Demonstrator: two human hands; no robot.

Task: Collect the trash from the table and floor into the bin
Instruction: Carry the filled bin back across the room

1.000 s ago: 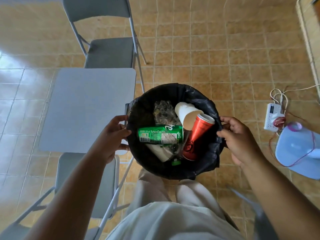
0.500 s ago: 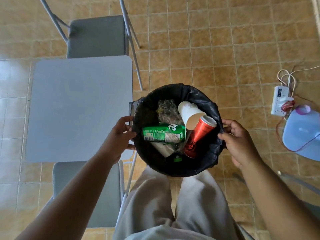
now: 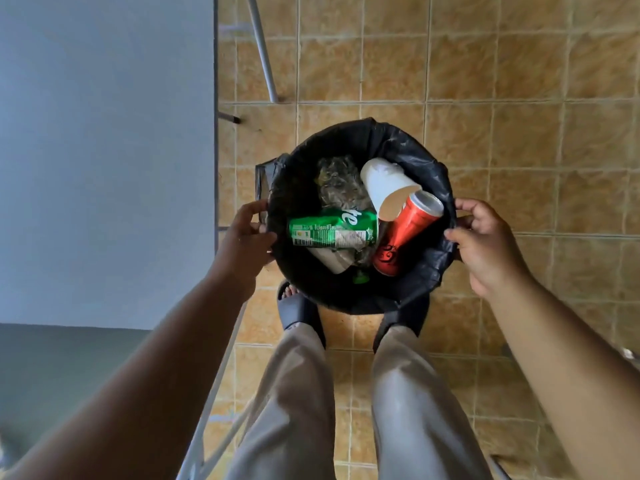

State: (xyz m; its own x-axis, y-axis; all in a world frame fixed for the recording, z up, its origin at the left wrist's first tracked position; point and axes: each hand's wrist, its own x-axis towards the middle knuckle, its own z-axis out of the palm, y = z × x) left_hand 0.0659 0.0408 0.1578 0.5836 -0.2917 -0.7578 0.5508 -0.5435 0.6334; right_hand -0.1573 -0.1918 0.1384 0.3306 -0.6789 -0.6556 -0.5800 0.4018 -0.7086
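Observation:
A round bin lined with a black bag [image 3: 427, 168] is low in front of my feet, over the tiled floor. Inside lie a green can [image 3: 332, 227], a red can [image 3: 403, 233], a white paper cup [image 3: 386, 187], a second white cup [image 3: 330, 259], a crumpled clear wrapper [image 3: 337, 183] and a small green cap [image 3: 361, 278]. My left hand [image 3: 244, 240] grips the bin's left rim. On the right rim my right hand [image 3: 485, 242] holds on, fingers curled over the bag edge.
A grey table [image 3: 104, 150] fills the left, its edge close to the bin. A grey chair seat [image 3: 52, 372] sits below it, with metal chair legs [image 3: 263, 50] at the top. My legs and dark sandals [image 3: 299, 311] stand just behind the bin.
The view has tilted down and closed in, so the far chair, power strip and white appliance have left the frame. My feet now show under the bin. Both hands keep their hold on the rim.

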